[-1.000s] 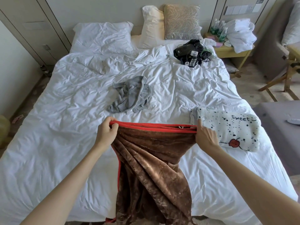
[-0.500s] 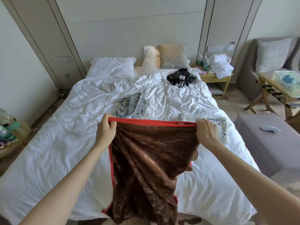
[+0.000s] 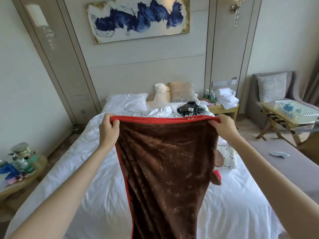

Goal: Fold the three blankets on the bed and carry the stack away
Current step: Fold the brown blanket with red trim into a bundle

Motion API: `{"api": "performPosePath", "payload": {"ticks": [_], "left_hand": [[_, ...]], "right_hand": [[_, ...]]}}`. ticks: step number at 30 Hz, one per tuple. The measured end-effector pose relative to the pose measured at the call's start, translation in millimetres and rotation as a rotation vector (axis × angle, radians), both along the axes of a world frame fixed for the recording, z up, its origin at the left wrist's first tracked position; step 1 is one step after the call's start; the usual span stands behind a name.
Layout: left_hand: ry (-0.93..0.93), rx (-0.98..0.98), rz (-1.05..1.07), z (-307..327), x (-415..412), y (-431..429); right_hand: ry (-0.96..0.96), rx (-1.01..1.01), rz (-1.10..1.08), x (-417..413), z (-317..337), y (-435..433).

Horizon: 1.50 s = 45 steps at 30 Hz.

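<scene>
Brown blanket (image 3: 165, 161), red hem pinched in our left hand (image 3: 107, 129) and right hand (image 3: 224, 128), has risen higher above the bed (image 3: 69, 169), seemingly ready for halving.

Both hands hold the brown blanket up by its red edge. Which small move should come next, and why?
Probably bring the left hand to the right hand, halving the brown plush blanket with red trim: it hangs stretched between both grips.

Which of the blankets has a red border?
The brown blanket, held up by the left hand and right hand; the white spotted blanket lying on the bed shows none.
</scene>
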<state>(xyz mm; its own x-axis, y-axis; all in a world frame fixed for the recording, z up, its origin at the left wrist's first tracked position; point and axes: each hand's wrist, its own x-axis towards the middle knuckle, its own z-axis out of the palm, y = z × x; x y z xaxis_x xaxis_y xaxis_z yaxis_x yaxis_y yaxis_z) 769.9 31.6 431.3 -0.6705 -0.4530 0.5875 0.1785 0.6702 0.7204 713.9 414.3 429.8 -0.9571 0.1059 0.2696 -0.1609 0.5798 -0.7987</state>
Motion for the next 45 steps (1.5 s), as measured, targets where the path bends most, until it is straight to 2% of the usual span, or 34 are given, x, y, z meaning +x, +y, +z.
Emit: {"api": "performPosePath", "payload": {"ticks": [2,4,7,9,10,11,13,14,15,19,23,28,30,31,32,33,34,37,40,45], "left_hand": [[0.094,0.051,-0.03,41.5,0.6,-4.0],[0.181,0.139,-0.08,79.3,6.7,-7.8],[0.373,0.2,-0.123,119.0,32.7,-13.2],[0.534,0.17,-0.118,116.4,54.2,-13.5],[0.551,0.142,-0.116,101.7,60.4,-12.2],[0.474,0.112,-0.142,80.2,65.3,-10.0],[0.1,0.037,-0.207,24.8,78.5,-8.3],[-0.039,0.046,-0.197,-0.8,85.3,-12.8],[-0.096,0.081,-0.179,-20.3,90.4,-21.0],[-0.113,0.074,-0.204,-31.5,110.3,-56.4],[-0.063,0.124,-0.319,0.7,116.1,-70.6],[0.178,0.168,-0.341,50.4,125.8,-92.4],[0.268,0.131,-0.286,46.9,129.5,-94.7],[0.203,0.056,-0.277,38.1,130.8,-92.9],[0.054,-0.039,-0.287,23.2,133.2,-91.0],[-0.094,-0.108,-0.295,6.1,136.0,-92.3],[-0.166,-0.118,-0.29,-7.4,136.1,-96.4],[-0.166,0.012,-0.213,-20.6,134.9,-117.5],[-0.227,0.121,-0.225,-22.3,130.5,-133.0],[-0.388,0.254,-0.109,-35.4,122.0,-129.9]], "right_hand": [[-0.025,-0.494,0.186,18.3,40.4,3.0],[-0.04,-0.807,0.376,43.4,75.4,4.1],[-0.025,-1.01,0.521,73.4,103.9,4.9],[-0.041,-1.15,0.621,84.3,98.0,1.1],[-0.086,-1.211,0.64,86.9,85.5,-4.5],[-0.153,-1.241,0.613,88.5,67.0,-12.7],[-0.286,-1.16,0.443,97.4,21.4,-28.5],[-0.318,-1.105,0.367,103.9,-0.6,-33.2],[-0.322,-1.079,0.325,110.1,-20.0,-33.4],[-0.254,-1.023,0.249,129.5,-46.4,-25.1],[-0.194,-0.98,0.351,141.2,-11.0,-35.1],[-0.053,-1.004,0.496,159.3,49.2,-38.2],[-0.049,-0.942,0.444,160.3,53.9,-49.0],[-0.047,-0.858,0.36,157.0,48.8,-57.7],[-0.029,-0.788,0.237,153.8,38.9,-66.9],[-0.017,-0.758,0.126,151.0,25.3,-74.2],[-0.027,-0.744,0.084,147.3,12.2,-78.3],[-0.156,-0.764,0.13,143.7,-16.9,-82.0],[-0.279,-0.852,0.134,142.8,-24.7,-90.7],[-0.257,-0.761,-0.004,133.6,-27.4,-127.4]]}}
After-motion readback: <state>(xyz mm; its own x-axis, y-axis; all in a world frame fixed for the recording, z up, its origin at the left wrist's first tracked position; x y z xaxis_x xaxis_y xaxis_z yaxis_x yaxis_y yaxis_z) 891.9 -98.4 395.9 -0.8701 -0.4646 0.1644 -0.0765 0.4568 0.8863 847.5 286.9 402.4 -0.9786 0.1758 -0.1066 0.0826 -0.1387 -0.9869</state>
